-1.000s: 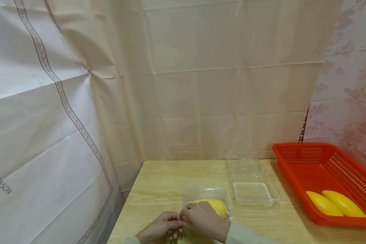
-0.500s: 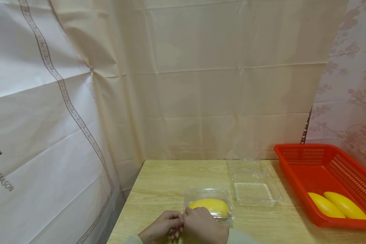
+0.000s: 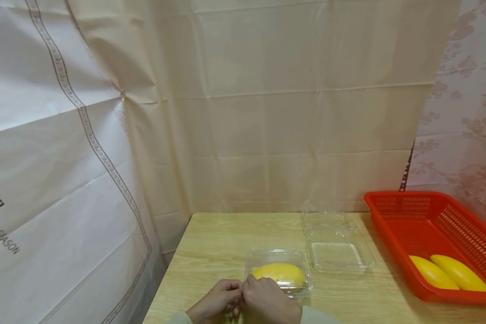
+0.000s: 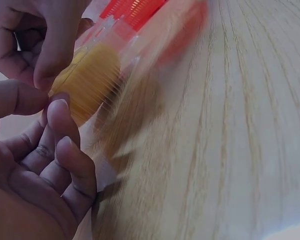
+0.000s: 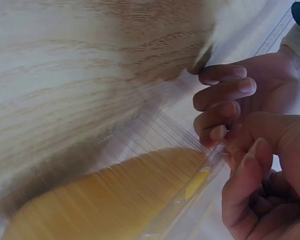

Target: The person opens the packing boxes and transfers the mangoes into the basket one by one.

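Observation:
A clear plastic clamshell box [image 3: 272, 255] with a yellow mango [image 3: 282, 271] lying inside it sits near the table's front, its lid down over the fruit. At its front left corner my left hand [image 3: 216, 300] pinches the edge between thumb and forefinger, the other fingers loosely bent, as the left wrist view shows. Right beside it, my right hand [image 3: 269, 300] grips the same corner with thumb and curled fingers; the fingertips of both hands meet there. In the right wrist view the box's ribbed wall [image 5: 155, 135] runs up to the fingers. The exact hold on the rim is partly hidden.
Behind and right of the box, a second clear clamshell [image 3: 336, 252] stands open on the wooden table [image 3: 210, 238]. A red plastic basket [image 3: 393, 238] at the right holds two yellow mangoes [image 3: 433, 272]. Cloth curtains [image 3: 267, 112] hang at the back and sides.
My right hand has shifted slightly down and toward the left hand, uncovering more of the mango. The view has turned a little; since half a second ago almost nothing has moved.

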`<state>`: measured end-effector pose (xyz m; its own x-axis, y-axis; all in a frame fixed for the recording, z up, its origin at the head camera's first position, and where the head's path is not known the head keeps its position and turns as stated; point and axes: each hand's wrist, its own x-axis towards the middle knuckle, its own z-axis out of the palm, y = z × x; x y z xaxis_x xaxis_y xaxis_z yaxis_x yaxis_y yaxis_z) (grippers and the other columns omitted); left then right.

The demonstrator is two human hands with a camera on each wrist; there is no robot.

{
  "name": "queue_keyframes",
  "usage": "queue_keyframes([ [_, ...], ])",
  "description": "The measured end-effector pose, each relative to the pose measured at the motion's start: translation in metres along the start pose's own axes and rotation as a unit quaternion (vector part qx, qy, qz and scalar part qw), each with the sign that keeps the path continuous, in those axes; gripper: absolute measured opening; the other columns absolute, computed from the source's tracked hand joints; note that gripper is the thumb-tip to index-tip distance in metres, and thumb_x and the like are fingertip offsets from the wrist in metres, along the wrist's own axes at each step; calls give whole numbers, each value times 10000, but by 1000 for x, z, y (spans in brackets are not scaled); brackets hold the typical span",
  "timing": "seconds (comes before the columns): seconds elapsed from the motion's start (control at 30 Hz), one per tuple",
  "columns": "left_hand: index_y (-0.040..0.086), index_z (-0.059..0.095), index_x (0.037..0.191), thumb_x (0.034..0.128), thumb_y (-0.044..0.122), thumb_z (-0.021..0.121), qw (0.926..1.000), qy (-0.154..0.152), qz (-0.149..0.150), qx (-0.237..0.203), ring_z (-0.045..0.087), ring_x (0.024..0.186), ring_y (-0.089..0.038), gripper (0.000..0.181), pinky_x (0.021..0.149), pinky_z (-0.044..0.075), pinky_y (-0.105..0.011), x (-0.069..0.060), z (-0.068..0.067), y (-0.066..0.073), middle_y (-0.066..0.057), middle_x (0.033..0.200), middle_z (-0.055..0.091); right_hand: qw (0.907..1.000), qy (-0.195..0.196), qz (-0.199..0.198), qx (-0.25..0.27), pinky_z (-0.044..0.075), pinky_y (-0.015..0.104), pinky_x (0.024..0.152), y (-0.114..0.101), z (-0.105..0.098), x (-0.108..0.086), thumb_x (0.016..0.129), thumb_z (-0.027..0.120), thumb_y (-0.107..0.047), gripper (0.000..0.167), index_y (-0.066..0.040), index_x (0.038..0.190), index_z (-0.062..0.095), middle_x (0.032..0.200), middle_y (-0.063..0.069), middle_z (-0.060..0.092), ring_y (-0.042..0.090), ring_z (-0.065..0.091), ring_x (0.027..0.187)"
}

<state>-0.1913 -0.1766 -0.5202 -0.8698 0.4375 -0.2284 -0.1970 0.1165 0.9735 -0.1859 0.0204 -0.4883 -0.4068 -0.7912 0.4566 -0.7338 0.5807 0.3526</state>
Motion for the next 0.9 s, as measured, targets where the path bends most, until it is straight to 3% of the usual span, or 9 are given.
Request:
queue_keyframes([
  [0.1, 102, 646, 857, 1011, 151, 600, 10000, 43, 15, -25, 548, 594, -80, 167, 520, 424, -192, 1, 1, -1, 7, 782, 659, 10000, -14, 1, -18, 292, 137, 402, 1, 2, 0, 813, 829, -245, 281, -147, 714, 585, 674, -58, 446, 7, 302, 505],
  [0.37, 106, 656, 844, 966, 120, 615, 9996, 189, -60, -197, 529, 568, -71, 129, 503, 408, -183, 0, 3, 1, 7, 776, 664, 9976, -75, 184, 657, 314, 136, 414, 3, 5, -1, 792, 819, -240, 258, -143, 758, 583, 717, -57, 439, 4, 325, 536],
  [0.6, 105, 644, 829, 935, 85, 551, 9990, 373, -246, 13, 515, 534, -85, 142, 488, 422, -194, 3, 4, 1, -1, 755, 658, 9831, -503, 574, 1665, 312, 120, 447, 12, -7, 7, 893, 739, -168, 171, -104, 844, 587, 751, -64, 403, 0, 315, 539],
  [0.77, 92, 661, 834, 918, 96, 552, 9976, 495, -478, 44, 521, 539, -84, 138, 489, 430, -190, 6, 5, 1, 0, 756, 668, 9834, -497, 458, 1685, 314, 119, 446, 14, -3, 6, 882, 767, -188, 188, -112, 836, 601, 738, -71, 425, -3, 326, 543],
  [0.9, 85, 672, 858, 930, 112, 562, 9982, 374, -465, -59, 529, 539, -73, 135, 483, 437, -183, 7, 5, 0, 5, 761, 669, 9843, -518, 427, 1632, 325, 118, 449, 14, -3, 4, 887, 780, -230, 210, -112, 832, 615, 731, -72, 438, -6, 338, 552],
])
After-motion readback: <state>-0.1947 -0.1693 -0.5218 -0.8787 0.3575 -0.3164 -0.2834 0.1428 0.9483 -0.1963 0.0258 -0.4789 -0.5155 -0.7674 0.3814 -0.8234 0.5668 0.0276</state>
